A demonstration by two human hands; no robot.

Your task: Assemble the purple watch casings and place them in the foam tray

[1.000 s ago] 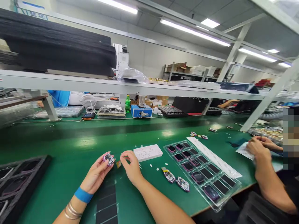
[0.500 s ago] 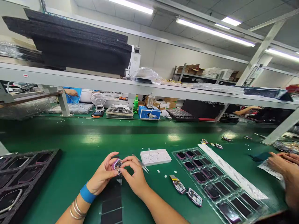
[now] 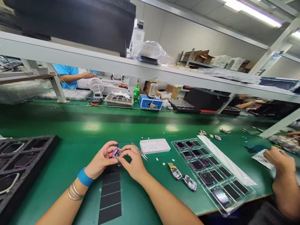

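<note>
My left hand (image 3: 103,159) grips a small purple-rimmed device housing (image 3: 116,153) by its edge, its open side with circuit parts facing up. The fingers of my right hand (image 3: 132,162) pinch at the housing's right edge; what exactly lies between the fingertips is too small to make out. Pointed metal tweezers (image 3: 142,153) show just beyond my right hand, and I cannot tell whether they touch it. Under my hands runs a strip of black rectangular sheets (image 3: 110,196). Two opened device housings (image 3: 175,172) with visible electronics lie to the right of my right hand.
A white block (image 3: 155,146) with tiny pieces stands behind the tweezers. To the right lies a clear tray (image 3: 174,144) of purple-rimmed parts and black rectangles, beside a white paper strip (image 3: 225,159). A black foam tray (image 3: 47,153) sits left. A co-worker's hand (image 3: 280,159) works at far right.
The head view has tilted down, so the bench appears higher. Both my hands still hold the housing, nearly unchanged. At far right the co-worker's hands have shifted.
</note>
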